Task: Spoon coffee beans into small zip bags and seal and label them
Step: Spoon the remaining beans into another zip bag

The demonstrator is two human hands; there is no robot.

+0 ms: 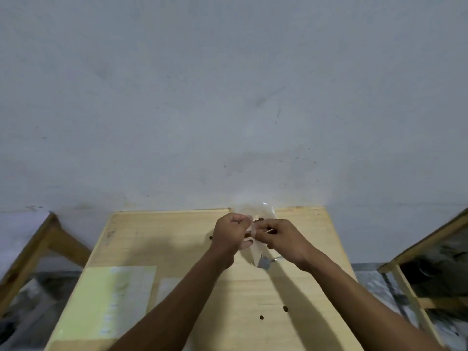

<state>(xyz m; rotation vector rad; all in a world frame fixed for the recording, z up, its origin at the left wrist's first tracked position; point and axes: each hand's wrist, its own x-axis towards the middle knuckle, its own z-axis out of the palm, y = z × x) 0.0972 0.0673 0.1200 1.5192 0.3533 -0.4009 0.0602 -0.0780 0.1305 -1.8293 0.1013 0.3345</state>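
Left hand (231,231): pinched small bag (253,252) at its top.
Right hand (276,236): pinched same top, from 3 o'clock.
Bag axis: hung 12-to-6 above counter (177,244).
Spoon (266,262): at 6 o'clock, nearer right hand.

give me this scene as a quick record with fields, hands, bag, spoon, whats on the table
left hand: fingers curled, pinching the small clear bag from its left side
right hand: pinching the same bag from the right
small clear bag: held up over the wooden table; sealed or not cannot be told
spoon: metal, lying on the table under the right hand
loose coffee beans: a few scattered on the table
yellow-green sheet: flat at the table's near left
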